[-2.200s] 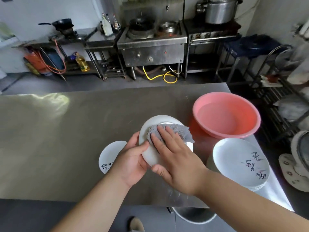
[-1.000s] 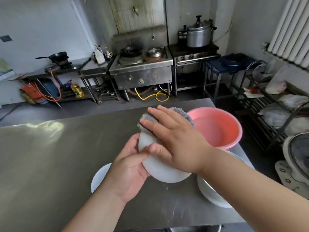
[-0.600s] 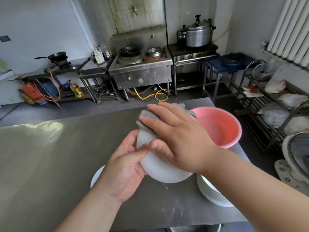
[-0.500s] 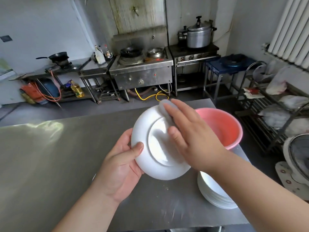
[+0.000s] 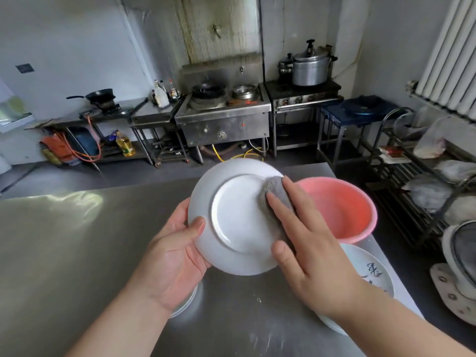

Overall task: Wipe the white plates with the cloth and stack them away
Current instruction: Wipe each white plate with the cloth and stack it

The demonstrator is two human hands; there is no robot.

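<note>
Underside of a white plate [image 5: 237, 217], foot ring toward the viewer, held tilted above the table [image 5: 64, 240] just left of the pink basin [image 5: 342, 210]; in this view the plate's right edge overlaps the basin's left rim. The left hand [image 5: 175, 256] grips the plate's left rim, with the thumb on the underside and the fingers hidden behind. The right hand [image 5: 309, 248] lies flat with its fingers nearly straight and presses a grey cloth [image 5: 277, 199] against the right part of the underside, on the side nearest the basin. A stack of plates [image 5: 371, 274], the top one bearing dark brush marks, sits on the table touching or just beside the basin's near side. A second stack [image 5: 189, 301], well left of the basin, shows only as an edge beneath the left hand.
</note>
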